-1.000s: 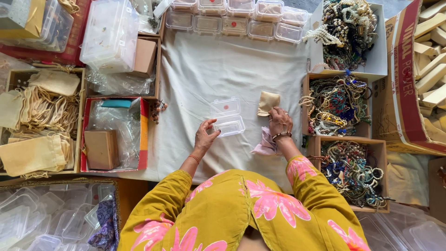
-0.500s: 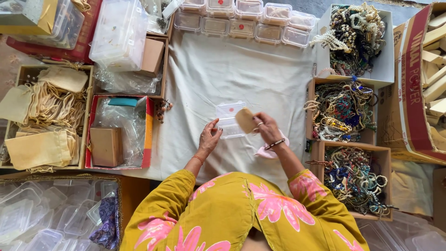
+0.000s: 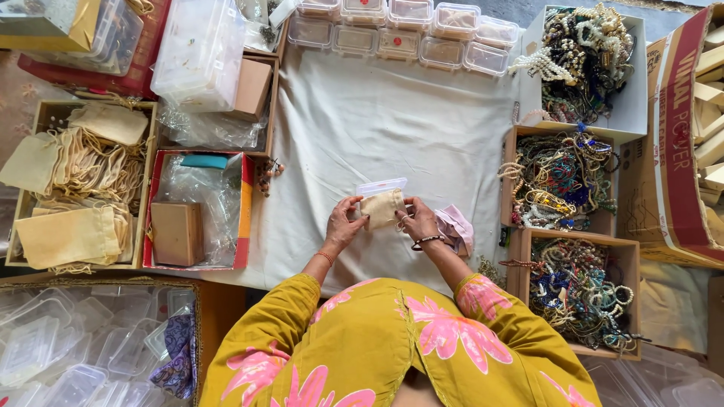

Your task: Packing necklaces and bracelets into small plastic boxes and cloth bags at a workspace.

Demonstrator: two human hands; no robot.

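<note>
A small beige cloth pouch (image 3: 381,208) is held between both hands over a white cloth (image 3: 392,120). My left hand (image 3: 344,223) grips its left side and my right hand (image 3: 419,221) grips its right side. Just behind the pouch lies a small clear plastic box (image 3: 381,186). A pink cloth piece (image 3: 455,228) lies right of my right hand.
Boxes of bead necklaces (image 3: 558,181) and bangles (image 3: 584,290) stand at the right. A row of small clear boxes (image 3: 400,30) lines the far edge. At the left are a box of beige pouches (image 3: 72,188), a red box (image 3: 196,211) and empty plastic containers (image 3: 68,347).
My right hand carried the pouch from the right side to the middle, over the clear box. My left hand rose from the cloth and took hold of the pouch's left side.
</note>
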